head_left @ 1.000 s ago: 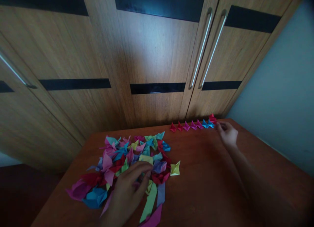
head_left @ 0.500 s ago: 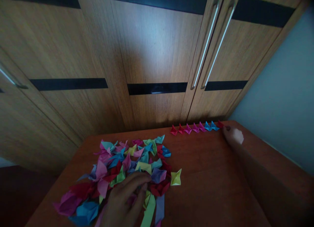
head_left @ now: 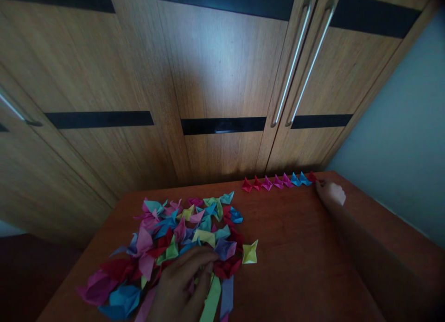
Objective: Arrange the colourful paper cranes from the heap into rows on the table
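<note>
In the head view, a red paper piece (head_left: 311,177) is being pinched by the fingertips of the right hand (head_left: 329,191), right of centre in the frame, the grip closed on it. It is set at the right end of a neat row (head_left: 278,181) of red, magenta and blue pieces, lined up along the back edge of the brown surface (head_left: 285,238). At lower centre, the loose, colourful pile (head_left: 205,237) is covered in part by the left hand (head_left: 182,282), its fingers curled; whether anything is grasped there cannot be told. Just right of the pile, a yellow star-shaped piece (head_left: 250,252) is seen, while a green strip (head_left: 211,301) is spotted at the bottom. The upper frame is filled by wooden cabinet doors (head_left: 215,81).
</note>
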